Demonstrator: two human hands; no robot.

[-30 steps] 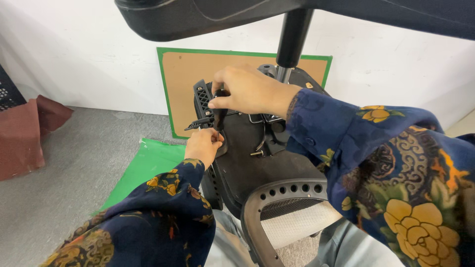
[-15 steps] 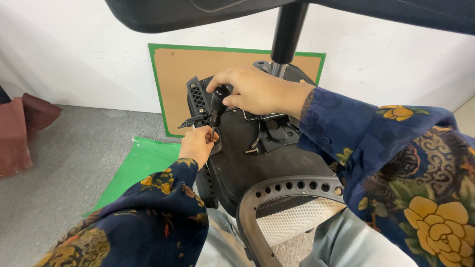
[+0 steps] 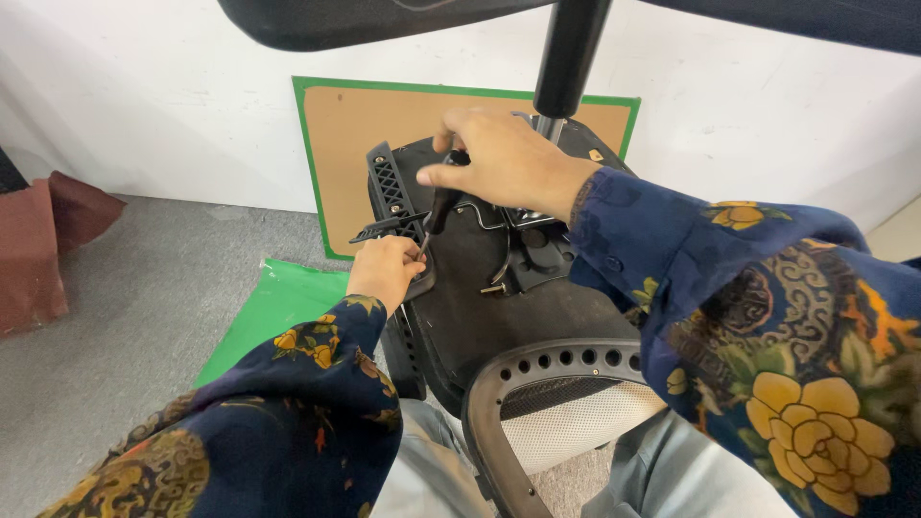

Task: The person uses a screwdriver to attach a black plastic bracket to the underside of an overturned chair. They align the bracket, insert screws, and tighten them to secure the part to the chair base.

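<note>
A black office chair seat [image 3: 499, 307] lies tipped up in front of me, underside showing, with its metal mechanism [image 3: 528, 235] and gas column [image 3: 568, 58]. My right hand [image 3: 504, 158] is closed around a black-handled screwdriver [image 3: 439, 206] that points down at the seat's left edge. My left hand [image 3: 386, 270] pinches the seat edge right at the tool's tip, beside the black slotted armrest bracket [image 3: 389, 197]. The screw itself is hidden by my fingers.
A curved black backrest frame [image 3: 537, 369] with white mesh rests across my lap. A brown board with a green rim [image 3: 384, 125] leans on the white wall. A green sheet [image 3: 273, 307] lies on the grey floor; a reddish cloth [image 3: 43, 240] sits far left.
My right hand has shifted from lying flat over the bracket to holding the screwdriver upright, its handle now in view. My left hand stays at the seat edge.
</note>
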